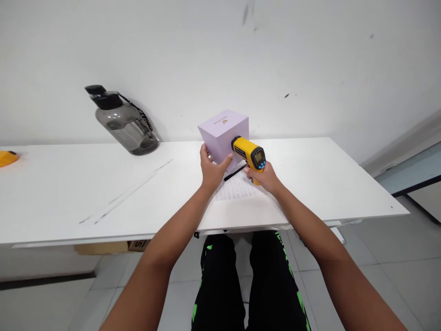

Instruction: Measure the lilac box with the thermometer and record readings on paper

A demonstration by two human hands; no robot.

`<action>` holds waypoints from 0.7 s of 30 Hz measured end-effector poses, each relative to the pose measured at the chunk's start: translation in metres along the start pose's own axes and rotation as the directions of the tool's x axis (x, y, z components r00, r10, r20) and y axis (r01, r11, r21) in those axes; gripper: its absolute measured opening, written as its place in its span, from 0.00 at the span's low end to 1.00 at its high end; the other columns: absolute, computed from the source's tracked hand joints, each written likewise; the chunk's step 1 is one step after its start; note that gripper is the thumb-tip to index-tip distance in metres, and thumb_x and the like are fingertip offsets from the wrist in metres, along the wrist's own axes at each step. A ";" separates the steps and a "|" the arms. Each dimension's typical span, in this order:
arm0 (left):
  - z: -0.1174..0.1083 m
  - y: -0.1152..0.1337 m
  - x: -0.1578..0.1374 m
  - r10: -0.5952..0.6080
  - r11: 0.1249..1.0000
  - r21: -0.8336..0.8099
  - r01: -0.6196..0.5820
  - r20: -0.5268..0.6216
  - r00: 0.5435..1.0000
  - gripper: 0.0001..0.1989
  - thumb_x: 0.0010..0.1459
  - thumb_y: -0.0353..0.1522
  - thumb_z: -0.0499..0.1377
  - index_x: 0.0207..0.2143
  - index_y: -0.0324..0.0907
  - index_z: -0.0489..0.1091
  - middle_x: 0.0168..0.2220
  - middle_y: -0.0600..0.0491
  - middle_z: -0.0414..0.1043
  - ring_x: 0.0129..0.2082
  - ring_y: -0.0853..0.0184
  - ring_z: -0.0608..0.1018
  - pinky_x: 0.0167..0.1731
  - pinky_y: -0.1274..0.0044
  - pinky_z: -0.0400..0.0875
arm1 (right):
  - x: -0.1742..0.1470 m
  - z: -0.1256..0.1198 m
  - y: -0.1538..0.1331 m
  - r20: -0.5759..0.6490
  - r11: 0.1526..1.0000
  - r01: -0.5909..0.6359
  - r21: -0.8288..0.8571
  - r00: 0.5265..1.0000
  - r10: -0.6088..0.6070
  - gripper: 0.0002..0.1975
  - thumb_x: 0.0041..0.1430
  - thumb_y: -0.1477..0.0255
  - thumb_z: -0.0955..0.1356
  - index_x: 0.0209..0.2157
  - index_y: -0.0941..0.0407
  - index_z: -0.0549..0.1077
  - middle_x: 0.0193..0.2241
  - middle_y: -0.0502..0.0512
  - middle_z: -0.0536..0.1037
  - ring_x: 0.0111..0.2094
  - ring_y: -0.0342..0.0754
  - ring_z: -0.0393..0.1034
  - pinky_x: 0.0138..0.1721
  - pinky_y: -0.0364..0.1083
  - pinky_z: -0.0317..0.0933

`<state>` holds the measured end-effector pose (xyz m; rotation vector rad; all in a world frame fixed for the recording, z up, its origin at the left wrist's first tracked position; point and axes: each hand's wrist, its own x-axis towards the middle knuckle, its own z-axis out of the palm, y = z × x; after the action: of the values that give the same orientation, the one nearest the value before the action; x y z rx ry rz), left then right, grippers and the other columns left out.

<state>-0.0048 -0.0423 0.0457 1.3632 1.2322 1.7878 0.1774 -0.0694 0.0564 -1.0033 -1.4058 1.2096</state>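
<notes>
My left hand [212, 170] grips the lower left corner of a lilac box [220, 135], its thumb on the front face and its fingers round the side. A small gold mark shows on the box's top. In my right hand [263, 177] is a yellow and black infrared thermometer [250, 151], held by its handle. Its nose points at the box's right face, very close to it; whether they touch I cannot tell. A black pen [235, 173] lies between my hands, over a sheet of bubble wrap [236, 189] under the box.
On the white table [138, 197], a grey see-through water bottle [126, 124] with a black lid stands near the wall [193, 55]. Part of a yellow object [7, 158] shows at the far left. A cardboard box [103, 248] sits below the table.
</notes>
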 end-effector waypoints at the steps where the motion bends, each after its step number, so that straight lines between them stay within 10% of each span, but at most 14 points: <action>1: 0.000 0.000 0.000 -0.001 1.000 0.007 0.001 0.002 1.000 0.46 0.44 0.46 0.74 0.62 0.46 0.59 0.64 0.41 0.63 0.62 0.55 0.72 0.57 0.67 0.72 | 0.000 -0.001 0.000 0.001 1.000 -0.016 0.001 1.000 0.016 0.22 0.44 0.58 0.78 0.34 0.56 0.71 0.25 0.47 0.72 0.26 0.43 0.67 0.30 0.46 0.64; 14: -0.005 -0.024 0.015 -0.010 1.000 -0.025 0.011 0.033 0.999 0.39 0.48 0.52 0.71 0.58 0.46 0.66 0.55 0.46 0.72 0.58 0.58 0.75 0.60 0.67 0.71 | -0.004 0.015 0.003 0.093 0.983 0.023 0.180 0.995 -0.040 0.36 0.51 0.50 0.76 0.53 0.50 0.61 0.32 0.45 0.72 0.29 0.43 0.71 0.33 0.46 0.72; 21: -0.013 -0.028 0.021 0.044 0.999 -0.031 -0.040 0.132 0.990 0.33 0.50 0.54 0.69 0.52 0.46 0.69 0.50 0.50 0.74 0.56 0.60 0.77 0.57 0.69 0.73 | -0.014 0.010 -0.012 0.229 0.988 0.067 0.142 0.968 -0.098 0.26 0.59 0.57 0.72 0.53 0.52 0.64 0.32 0.46 0.70 0.28 0.41 0.69 0.30 0.44 0.69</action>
<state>-0.0265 -0.0167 0.0281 1.4764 1.1113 1.7059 0.1699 -0.0864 0.0661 -0.7190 -1.5108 1.3756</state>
